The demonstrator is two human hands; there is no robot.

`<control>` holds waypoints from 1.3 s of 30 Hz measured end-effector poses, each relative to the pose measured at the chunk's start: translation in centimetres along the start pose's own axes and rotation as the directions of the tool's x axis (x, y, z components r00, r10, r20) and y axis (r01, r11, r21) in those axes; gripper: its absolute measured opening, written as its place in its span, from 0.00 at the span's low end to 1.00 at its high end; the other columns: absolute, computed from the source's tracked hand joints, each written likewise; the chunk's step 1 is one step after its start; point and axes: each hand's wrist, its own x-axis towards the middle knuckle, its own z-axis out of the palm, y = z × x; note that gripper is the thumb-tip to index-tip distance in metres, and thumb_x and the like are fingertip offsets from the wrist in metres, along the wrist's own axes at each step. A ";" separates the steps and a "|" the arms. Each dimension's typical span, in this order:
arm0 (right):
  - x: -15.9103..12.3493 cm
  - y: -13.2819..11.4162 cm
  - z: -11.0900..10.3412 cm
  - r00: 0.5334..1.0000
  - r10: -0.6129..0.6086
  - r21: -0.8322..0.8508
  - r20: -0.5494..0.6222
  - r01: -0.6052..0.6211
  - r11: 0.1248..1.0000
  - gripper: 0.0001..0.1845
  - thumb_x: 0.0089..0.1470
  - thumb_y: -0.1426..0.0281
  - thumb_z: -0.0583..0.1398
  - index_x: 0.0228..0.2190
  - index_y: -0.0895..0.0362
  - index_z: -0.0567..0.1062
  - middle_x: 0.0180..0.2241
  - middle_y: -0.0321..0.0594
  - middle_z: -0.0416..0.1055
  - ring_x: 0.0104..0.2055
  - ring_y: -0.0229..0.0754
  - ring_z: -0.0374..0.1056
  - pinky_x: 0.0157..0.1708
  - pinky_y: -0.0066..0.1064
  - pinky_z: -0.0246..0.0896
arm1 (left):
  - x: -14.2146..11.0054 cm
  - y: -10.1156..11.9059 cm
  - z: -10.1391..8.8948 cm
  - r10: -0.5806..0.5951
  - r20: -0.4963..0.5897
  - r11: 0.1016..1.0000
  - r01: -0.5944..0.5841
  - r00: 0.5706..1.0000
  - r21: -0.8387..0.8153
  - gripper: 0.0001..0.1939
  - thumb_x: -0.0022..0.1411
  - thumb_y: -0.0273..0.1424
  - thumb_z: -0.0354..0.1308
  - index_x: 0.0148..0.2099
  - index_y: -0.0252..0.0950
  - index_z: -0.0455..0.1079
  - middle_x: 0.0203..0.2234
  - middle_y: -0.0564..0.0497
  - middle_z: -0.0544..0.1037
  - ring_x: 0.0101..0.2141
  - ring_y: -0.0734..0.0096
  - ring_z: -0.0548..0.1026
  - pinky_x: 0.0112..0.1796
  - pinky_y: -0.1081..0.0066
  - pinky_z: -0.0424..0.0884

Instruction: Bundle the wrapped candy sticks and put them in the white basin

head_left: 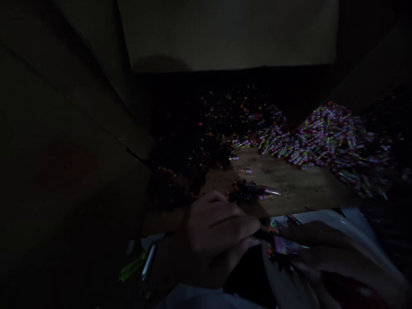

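Note:
The scene is very dark. My left hand (215, 227) is curled, its fingers closed on a thin dark item I cannot make out. My right hand (322, 249) lies beside it, fingers pinched on a small pink-and-purple wrapped piece (286, 246) over a white container (341, 221). Just beyond my hands a small dark clump with a few colourful sticks (249, 192) rests on a wooden board (299, 184).
A large heap of small pink, purple and yellow wrapped sticks (331, 137) spreads over the board's far right. More lie scattered on dark ground (225, 116) behind. A pale wall (225, 34) stands at the back, and a dark slanted panel (64, 128) fills the left.

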 end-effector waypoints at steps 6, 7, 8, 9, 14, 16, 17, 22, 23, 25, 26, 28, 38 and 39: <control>-0.1 0.3 1.7 0.995 0.093 -0.001 -0.041 -0.093 0.996 0.13 0.56 0.69 0.58 0.44 0.47 0.74 0.44 0.40 0.74 0.44 0.46 0.72 0.40 0.29 0.69 | 0.5 -1.0 -0.3 -0.203 0.091 0.969 0.214 0.975 -0.124 0.07 0.61 0.27 0.54 0.40 0.35 0.73 0.26 0.51 0.76 0.29 0.74 0.73 0.33 0.75 0.66; 0.1 0.3 1.8 0.992 0.104 -0.002 -0.067 -0.104 0.995 0.12 0.56 0.66 0.58 0.44 0.48 0.74 0.44 0.41 0.73 0.45 0.47 0.71 0.40 0.30 0.69 | 0.7 -1.2 -0.4 -0.250 0.147 0.952 0.271 0.957 -0.146 0.08 0.61 0.28 0.54 0.40 0.36 0.74 0.27 0.51 0.77 0.29 0.74 0.74 0.32 0.77 0.66; 0.3 0.2 1.9 0.993 0.099 -0.005 -0.064 -0.099 0.995 0.13 0.57 0.62 0.57 0.44 0.48 0.74 0.45 0.43 0.73 0.45 0.48 0.71 0.40 0.31 0.69 | 0.8 -1.3 -0.6 -0.297 0.212 0.928 0.334 0.931 -0.165 0.08 0.61 0.28 0.55 0.40 0.36 0.75 0.27 0.52 0.77 0.29 0.75 0.74 0.32 0.77 0.66; 0.6 0.3 1.7 0.997 0.074 -0.006 -0.029 -0.074 0.997 0.14 0.57 0.61 0.56 0.44 0.49 0.74 0.45 0.44 0.73 0.45 0.48 0.71 0.39 0.31 0.70 | 1.0 -1.5 -0.7 -0.339 0.272 0.901 0.394 0.901 -0.182 0.08 0.61 0.29 0.55 0.39 0.36 0.75 0.28 0.52 0.78 0.29 0.75 0.74 0.32 0.78 0.66; 2.1 1.2 1.1 0.983 -0.041 0.059 0.181 0.030 0.998 0.17 0.53 0.71 0.59 0.47 0.51 0.71 0.44 0.44 0.73 0.44 0.47 0.72 0.38 0.29 0.71 | 1.4 -2.0 -0.7 -0.453 0.372 0.798 0.555 0.810 -0.235 0.08 0.59 0.28 0.55 0.35 0.35 0.77 0.29 0.50 0.79 0.31 0.71 0.75 0.34 0.77 0.66; 2.2 1.3 1.7 0.996 -0.003 0.097 0.085 -0.005 0.995 0.17 0.52 0.74 0.58 0.45 0.51 0.71 0.42 0.42 0.74 0.43 0.45 0.72 0.37 0.29 0.70 | 1.4 -2.2 -0.6 -0.466 0.375 0.780 0.572 0.802 -0.254 0.08 0.58 0.28 0.56 0.36 0.35 0.77 0.30 0.50 0.79 0.31 0.70 0.76 0.34 0.77 0.66; 2.2 1.2 2.2 0.999 0.019 0.110 0.032 -0.022 0.994 0.16 0.52 0.76 0.58 0.44 0.51 0.72 0.41 0.41 0.74 0.41 0.44 0.72 0.36 0.28 0.70 | 1.4 -2.4 -0.5 -0.456 0.386 0.777 0.570 0.802 -0.267 0.08 0.58 0.28 0.56 0.36 0.35 0.77 0.30 0.50 0.79 0.31 0.70 0.76 0.33 0.77 0.66; 2.7 1.2 4.5 0.968 0.162 0.086 -0.192 -0.148 0.985 0.11 0.49 0.78 0.62 0.33 0.50 0.74 0.34 0.35 0.75 0.36 0.39 0.72 0.35 0.25 0.67 | 0.9 -3.1 0.0 -0.429 0.381 0.805 0.538 0.819 -0.249 0.10 0.60 0.28 0.55 0.40 0.35 0.77 0.34 0.49 0.80 0.33 0.70 0.76 0.34 0.76 0.66; 2.8 1.5 4.7 0.955 0.201 0.084 -0.219 -0.187 0.979 0.10 0.49 0.77 0.63 0.32 0.50 0.74 0.33 0.34 0.75 0.36 0.39 0.72 0.34 0.25 0.67 | 0.7 -3.2 0.1 -0.430 0.355 0.822 0.523 0.830 -0.226 0.10 0.60 0.29 0.55 0.41 0.35 0.76 0.36 0.49 0.80 0.34 0.70 0.76 0.36 0.75 0.67; 3.0 2.1 4.9 0.921 0.291 0.101 -0.257 -0.274 0.956 0.07 0.49 0.74 0.64 0.31 0.50 0.75 0.32 0.33 0.75 0.35 0.38 0.72 0.33 0.24 0.66 | 0.4 -3.4 0.7 -0.410 0.303 0.868 0.470 0.860 -0.160 0.12 0.60 0.32 0.55 0.45 0.35 0.74 0.38 0.49 0.79 0.37 0.69 0.76 0.38 0.74 0.66; 3.0 2.5 5.0 0.900 0.343 0.118 -0.268 -0.323 0.939 0.06 0.49 0.72 0.64 0.30 0.50 0.75 0.32 0.33 0.75 0.34 0.38 0.71 0.33 0.24 0.66 | 0.2 -3.5 1.0 -0.391 0.276 0.894 0.434 0.878 -0.111 0.14 0.60 0.34 0.56 0.46 0.35 0.73 0.39 0.49 0.79 0.38 0.68 0.76 0.39 0.73 0.66; 3.0 3.2 5.1 0.855 0.444 0.163 -0.268 -0.414 0.896 0.04 0.47 0.70 0.65 0.29 0.51 0.75 0.31 0.34 0.75 0.33 0.38 0.71 0.34 0.25 0.65 | -0.2 -3.8 1.8 -0.363 0.227 0.930 0.366 0.904 0.031 0.16 0.59 0.40 0.57 0.45 0.36 0.73 0.38 0.49 0.78 0.38 0.67 0.75 0.40 0.71 0.65; 2.5 9.2 5.3 0.798 0.603 0.094 -0.024 -0.598 0.796 0.11 0.43 0.62 0.65 0.29 0.56 0.76 0.30 0.39 0.76 0.32 0.44 0.72 0.32 0.30 0.66 | -2.5 -7.1 5.2 -0.355 0.239 0.878 0.235 0.904 0.417 0.19 0.60 0.46 0.53 0.45 0.39 0.72 0.42 0.47 0.75 0.46 0.61 0.69 0.47 0.60 0.61; 2.2 10.3 5.1 0.801 0.598 0.071 -0.032 -0.595 0.801 0.11 0.44 0.63 0.64 0.30 0.56 0.76 0.30 0.40 0.76 0.33 0.44 0.72 0.33 0.30 0.65 | -3.0 -7.7 4.9 -0.397 0.218 0.856 0.274 0.891 0.438 0.24 0.59 0.48 0.53 0.51 0.39 0.68 0.48 0.46 0.73 0.49 0.58 0.67 0.50 0.58 0.60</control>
